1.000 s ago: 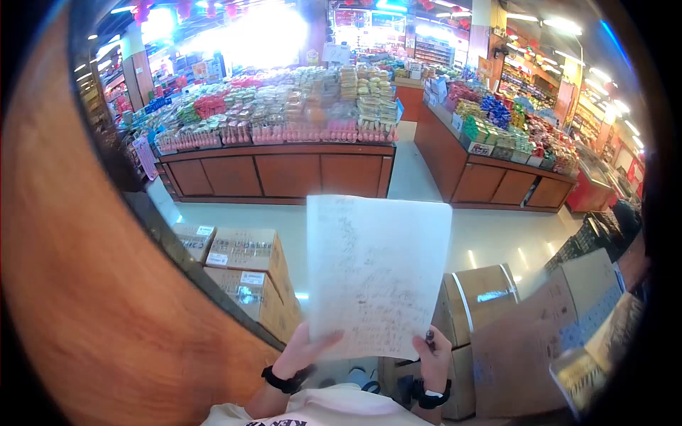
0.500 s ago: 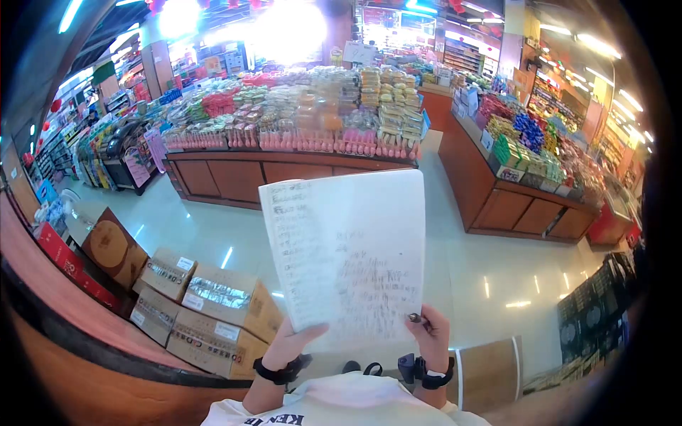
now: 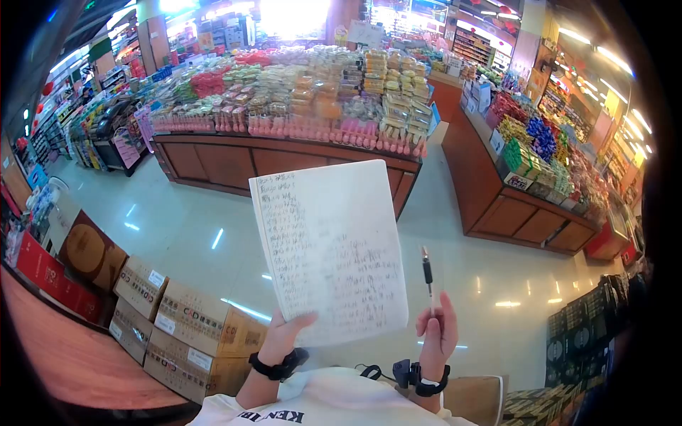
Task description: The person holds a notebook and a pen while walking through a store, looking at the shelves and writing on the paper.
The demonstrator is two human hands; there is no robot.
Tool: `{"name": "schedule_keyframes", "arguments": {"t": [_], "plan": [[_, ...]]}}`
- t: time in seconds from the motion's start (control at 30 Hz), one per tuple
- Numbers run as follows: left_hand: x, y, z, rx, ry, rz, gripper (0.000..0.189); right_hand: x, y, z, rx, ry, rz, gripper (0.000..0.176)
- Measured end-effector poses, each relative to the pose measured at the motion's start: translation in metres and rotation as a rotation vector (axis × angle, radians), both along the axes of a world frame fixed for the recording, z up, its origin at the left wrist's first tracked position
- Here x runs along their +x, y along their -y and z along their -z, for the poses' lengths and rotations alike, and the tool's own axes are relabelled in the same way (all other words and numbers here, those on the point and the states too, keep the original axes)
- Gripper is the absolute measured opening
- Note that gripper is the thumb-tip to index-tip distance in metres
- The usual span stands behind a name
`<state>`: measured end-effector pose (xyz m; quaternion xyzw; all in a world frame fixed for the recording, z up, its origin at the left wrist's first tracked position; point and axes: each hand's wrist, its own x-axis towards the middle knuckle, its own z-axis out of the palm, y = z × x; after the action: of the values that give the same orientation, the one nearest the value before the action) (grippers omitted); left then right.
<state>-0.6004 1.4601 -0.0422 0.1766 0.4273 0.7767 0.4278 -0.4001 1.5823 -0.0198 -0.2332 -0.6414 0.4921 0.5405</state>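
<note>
A white notebook (image 3: 348, 206) with rows of handwriting is held up in front of the chest. My left hand (image 3: 284, 335) grips its lower left corner, thumb on the page and the other fingers hidden behind. To the right of the notebook, apart from it, my right hand (image 3: 437, 331) pinches a pen (image 3: 427, 273) that points upward. Dark bands with small devices circle both wrists.
A long wooden display counter (image 3: 277, 169) heaped with packaged goods stands ahead. Another counter (image 3: 497, 207) with colourful packets is at the right. Cardboard boxes (image 3: 186, 321) are stacked at the lower left, and dark patterned boxes (image 3: 579, 330) at the lower right.
My right hand has come away from the notebook's lower right edge, and the pen now points up in it. The notebook has shifted slightly left and tilted. The view has shifted a little.
</note>
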Motion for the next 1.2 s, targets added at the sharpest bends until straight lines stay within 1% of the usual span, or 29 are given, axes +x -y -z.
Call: {"name": "schedule_keyframes", "arguments": {"t": [0.03, 0.07, 0.13, 0.23, 0.27, 0.37, 0.47, 0.53, 0.6, 0.7, 0.73, 0.83, 0.87, 0.97, 1.07, 1.17, 1.2], "plan": [[-0.007, -0.009, -0.003, -0.001, -0.005, -0.003, 0.039, -0.008, -0.005, 0.001, -0.022, -0.063, -0.009, 0.025], [-0.017, -0.018, -0.003, -0.001, -0.011, -0.008, 0.037, -0.016, -0.015, 0.003, 0.014, -0.065, -0.033, 0.025], [-0.042, -0.036, 0.002, -0.005, -0.053, 0.019, 0.037, -0.036, -0.037, 0.003, 0.087, -0.071, -0.084, 0.028], [-0.086, -0.063, 0.005, 0.02, -0.047, 0.031, 0.036, -0.087, -0.055, -0.014, 0.096, -0.165, -0.117, 0.038], [-0.101, -0.072, 0.002, 0.034, -0.034, 0.03, 0.036, -0.105, -0.065, -0.021, 0.208, -0.2, -0.19, 0.049], [-0.144, -0.091, -0.004, 0.015, -0.032, 0.017, 0.035, -0.15, -0.085, -0.026, 0.354, -0.119, -0.119, 0.039], [-0.181, -0.109, -0.01, 0.029, -0.023, -0.016, 0.034, -0.186, -0.123, -0.005, 0.534, -0.101, -0.172, 0.036], [-0.199, -0.114, -0.01, 0.053, -0.029, -0.027, 0.035, -0.217, -0.118, -0.012, 0.321, -0.106, -0.155, 0.035], [-0.215, -0.118, -0.009, 0.04, -0.019, -0.041, 0.035, -0.25, -0.106, -0.033, 0.108, -0.066, -0.104, 0.036], [-0.238, -0.117, -0.001, -0.007, -0.011, -0.055, 0.038, -0.286, -0.136, -0.027, 0.397, 0.112, -0.163, 0.035], [-0.247, -0.116, 0.003, -0.014, -0.012, -0.053, 0.038, -0.292, -0.146, -0.013, 0.368, 0.133, -0.222, 0.034], [-0.266, -0.118, 0.006, -0.034, -0.004, -0.116, 0.041, -0.33, -0.163, -0.008, 0.184, 0.012, -0.389, 0.033], [-0.272, -0.12, 0.006, -0.037, -0.006, -0.15, 0.041, -0.342, -0.17, -0.01, 0.165, 0.054, -0.397, 0.036], [-0.294, -0.132, 0.009, -0.047, -0.072, -0.232, 0.042, -0.384, -0.179, -0.014, -0.11, -0.032, -0.475, 0.038], [-0.316, -0.155, 0.007, -0.009, -0.024, -0.288, 0.043, -0.417, -0.213, -0.009, 0.0, 0.026, -0.606, 0.039], [-0.338, -0.184, -0.001, 0.001, -0.023, -0.347, 0.043, -0.443, -0.262, 0.004, 0.112, 0.205, -0.767, 0.042], [-0.346, -0.195, -0.004, 0.002, -0.029, -0.361, 0.043, -0.455, -0.276, 0.002, 0.123, 0.202, -0.798, 0.04]]}}
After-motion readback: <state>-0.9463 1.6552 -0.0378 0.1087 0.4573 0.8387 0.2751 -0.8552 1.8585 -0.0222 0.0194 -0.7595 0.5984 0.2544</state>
